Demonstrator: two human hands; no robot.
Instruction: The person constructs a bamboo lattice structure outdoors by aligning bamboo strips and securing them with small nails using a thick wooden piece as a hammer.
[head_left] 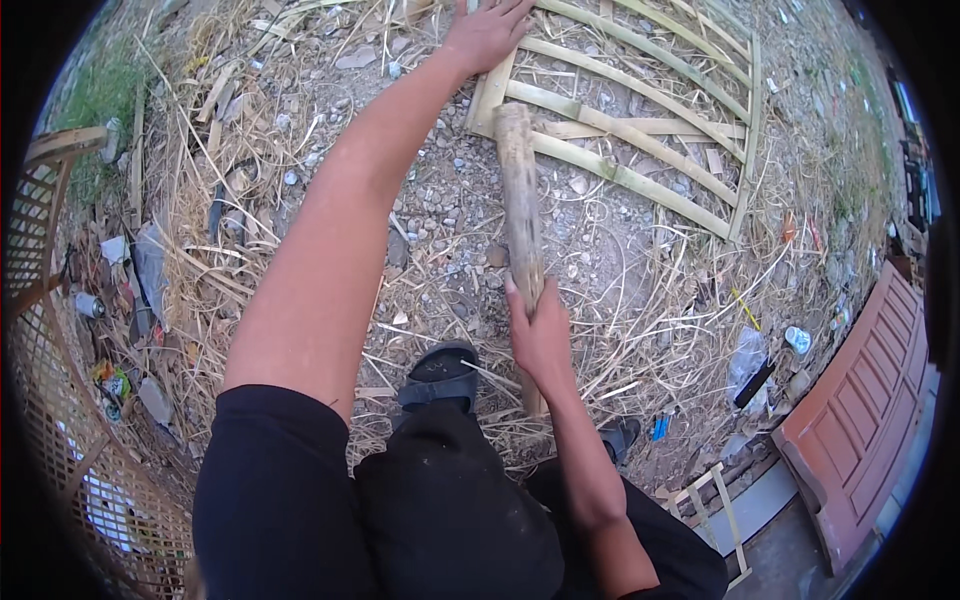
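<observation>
My right hand is wrapped round a thick wooden stick. The stick points away from me, and its far end overlaps the near left corner of a slatted frame of split bamboo. Whether the two touch I cannot tell. The frame lies on the ground, with curved slats running between a left strip and a right strip. At the top edge of the picture, my left hand rests with stretched fingers on the frame's left side. Part of that hand and the frame's far end are cut off.
Shavings and dry straw litter the stony ground. A woven lattice piece stands at the left. At the lower right are a reddish-brown panelled door and a small slatted piece. A can and plastic scraps lie about.
</observation>
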